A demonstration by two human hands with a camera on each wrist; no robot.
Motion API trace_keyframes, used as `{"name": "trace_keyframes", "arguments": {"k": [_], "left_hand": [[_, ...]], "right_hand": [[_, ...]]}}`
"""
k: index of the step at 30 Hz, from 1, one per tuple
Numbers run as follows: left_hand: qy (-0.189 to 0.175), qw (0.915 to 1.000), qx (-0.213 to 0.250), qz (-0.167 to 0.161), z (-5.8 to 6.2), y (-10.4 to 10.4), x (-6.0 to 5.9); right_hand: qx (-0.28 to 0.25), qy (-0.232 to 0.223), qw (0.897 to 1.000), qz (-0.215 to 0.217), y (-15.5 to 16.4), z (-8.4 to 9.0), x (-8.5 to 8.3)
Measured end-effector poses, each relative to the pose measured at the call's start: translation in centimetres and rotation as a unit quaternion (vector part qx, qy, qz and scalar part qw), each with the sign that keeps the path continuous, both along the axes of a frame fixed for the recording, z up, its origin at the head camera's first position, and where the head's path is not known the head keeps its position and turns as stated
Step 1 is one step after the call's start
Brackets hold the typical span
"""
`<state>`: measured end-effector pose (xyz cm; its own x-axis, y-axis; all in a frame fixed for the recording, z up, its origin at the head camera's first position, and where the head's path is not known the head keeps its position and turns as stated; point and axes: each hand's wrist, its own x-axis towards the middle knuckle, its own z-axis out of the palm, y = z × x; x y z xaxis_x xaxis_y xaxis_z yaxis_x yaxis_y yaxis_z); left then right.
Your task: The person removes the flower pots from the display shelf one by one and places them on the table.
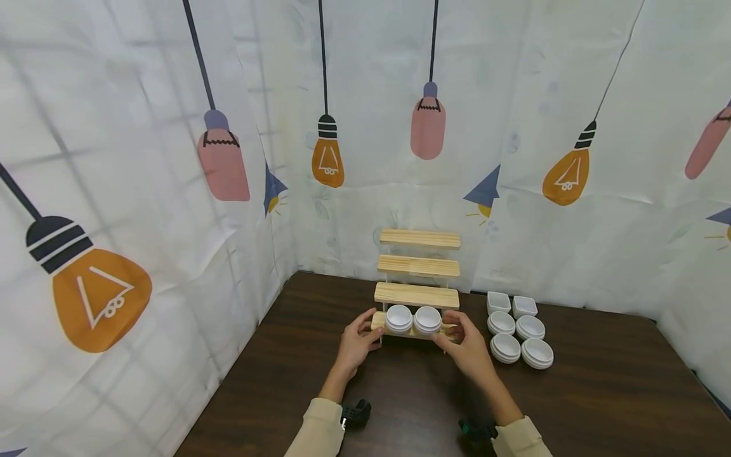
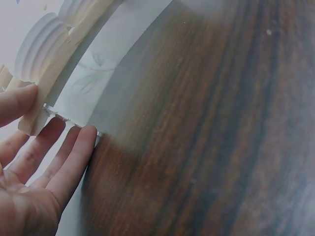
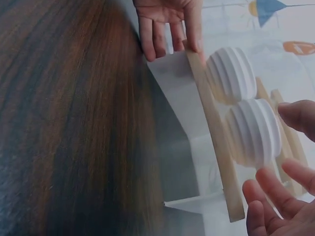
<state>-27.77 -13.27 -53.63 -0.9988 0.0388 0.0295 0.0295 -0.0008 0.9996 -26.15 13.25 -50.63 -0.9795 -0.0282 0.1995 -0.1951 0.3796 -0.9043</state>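
Two stacks of white ribbed bowls, the left stack (image 1: 398,319) and the right stack (image 1: 427,320), stand side by side on the lowest board (image 3: 216,142) of a tiered wooden stand. My left hand (image 1: 355,343) grips that board's left end, thumb on the upper face and the other fingers underneath, as the left wrist view shows. At the opposite end, my right hand (image 1: 469,348) is beside the right stack. Its thumb and fingers are spread, with fingertips right at the bowls' side in the right wrist view.
Three more boards (image 1: 417,294) rise in steps behind. To the right on the dark wooden table (image 1: 617,381) are two square white dishes (image 1: 499,302) and several stacked round bowls (image 1: 537,353). Printed white curtains (image 1: 365,216) hang behind the table and on its left.
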Motion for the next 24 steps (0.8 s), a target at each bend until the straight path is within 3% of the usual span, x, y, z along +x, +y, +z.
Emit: {"name": "trace_keyframes", "arguments": {"k": [10,18,24], "left_hand": [[-0.005,1.0000,-0.003,0.005,0.1,0.1,-0.1],[-0.009,1.0000,0.001,0.000,2.6,0.2,1.4],[-0.004,1.0000,0.002,-0.001,3.0,0.2,1.9]], "right_hand": [[0.012,-0.003,1.000,-0.018,-1.2,0.0,-1.1],[0.025,0.002,1.000,-0.015,-1.8,0.0,-1.7],[0.033,0.004,0.999,-0.019,-2.2,0.1,-2.0]]}}
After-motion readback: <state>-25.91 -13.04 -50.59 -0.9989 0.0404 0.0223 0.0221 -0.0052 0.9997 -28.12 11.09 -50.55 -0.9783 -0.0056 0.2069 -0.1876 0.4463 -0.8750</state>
